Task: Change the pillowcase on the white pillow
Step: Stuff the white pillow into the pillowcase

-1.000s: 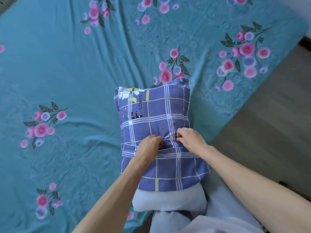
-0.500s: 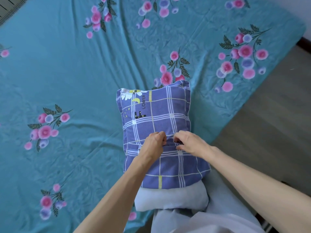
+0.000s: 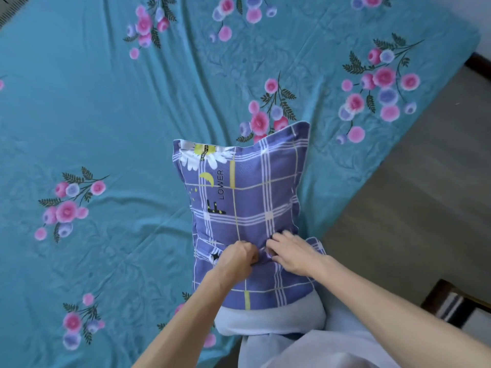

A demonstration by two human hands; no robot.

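Note:
A purple plaid pillowcase (image 3: 247, 197) with a daisy and moon print covers most of the white pillow (image 3: 271, 321), whose bare end sticks out at the bottom, near my body. The pillow stands lengthwise at the bed's near edge. My left hand (image 3: 237, 257) is fisted on a fold of the pillowcase cloth at its middle. My right hand (image 3: 291, 252) pinches the same fold just beside it, fingers curled into the cloth. Both hands nearly touch each other.
The bed carries a teal sheet (image 3: 106, 128) with pink and purple flowers, wrinkled around the pillow. Grey floor (image 3: 414, 208) lies to the right of the bed. A dark-framed object (image 3: 457, 306) stands on the floor at lower right. My pale clothing (image 3: 305, 351) fills the bottom edge.
The pillow's far end has tipped to the right, and its top right corner stands higher. Both hands have stayed on the cloth fold, bunching it tighter.

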